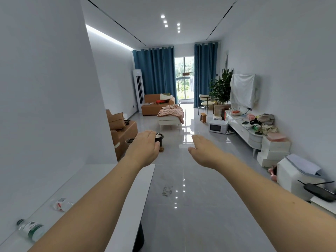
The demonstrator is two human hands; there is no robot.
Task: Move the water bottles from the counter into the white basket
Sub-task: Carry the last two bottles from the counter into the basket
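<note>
Bare left hand (145, 148), right hand (203, 151): fingers straight, holding nothing.

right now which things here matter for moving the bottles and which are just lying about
Part of the job:
- green-label bottle, lying on the counter
- red-label bottle, lying on the counter too
- left hand and right hand, both held out, holding nothing
- the white basket is not in view

Just lying about:
- microwave on the floor
- router
- orange sofa
- potted plant
</note>
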